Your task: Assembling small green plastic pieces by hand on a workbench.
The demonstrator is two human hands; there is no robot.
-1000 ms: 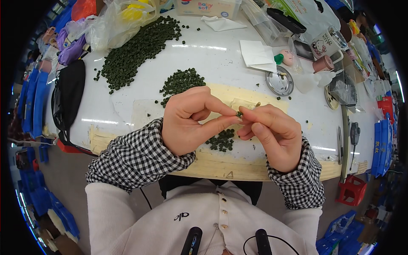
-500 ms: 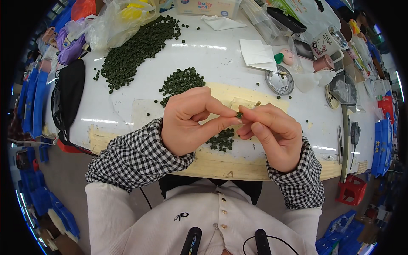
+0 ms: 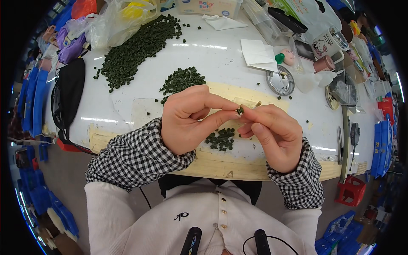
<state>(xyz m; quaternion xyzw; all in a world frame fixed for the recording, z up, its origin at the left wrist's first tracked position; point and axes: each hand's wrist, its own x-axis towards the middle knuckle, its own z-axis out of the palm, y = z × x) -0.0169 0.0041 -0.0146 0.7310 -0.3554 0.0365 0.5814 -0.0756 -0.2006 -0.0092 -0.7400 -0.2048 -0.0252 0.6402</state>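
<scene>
A small dark green part [image 3: 240, 111] is pinched between the fingertips of both hands above the table's near side. My left hand [image 3: 185, 120] comes from the left, its thumb and forefinger closed on the part. From the right, my right hand [image 3: 278, 132] meets it with bent fingers, the fingertips pressed to the same part. Just below the fingers lies a small heap of green parts [image 3: 220, 139]. Beyond my left hand is a medium heap of like parts [image 3: 182, 81]. Farther back, a large heap [image 3: 138, 55] spreads out. The parts' exact kind is too small to tell.
A round metal lid [image 3: 280, 80], folded white tissue [image 3: 258, 54] and a white mug [image 3: 325, 43] stand at the back right. Tweezers [image 3: 340, 144] and a dark-handled tool [image 3: 355, 136] lie far right. A black face mask [image 3: 70, 95] and plastic bags [image 3: 104, 32] are left.
The small green part has turned between my fingertips and now shows a lighter edge. My left fingers have shifted slightly up; the heaps look the same.
</scene>
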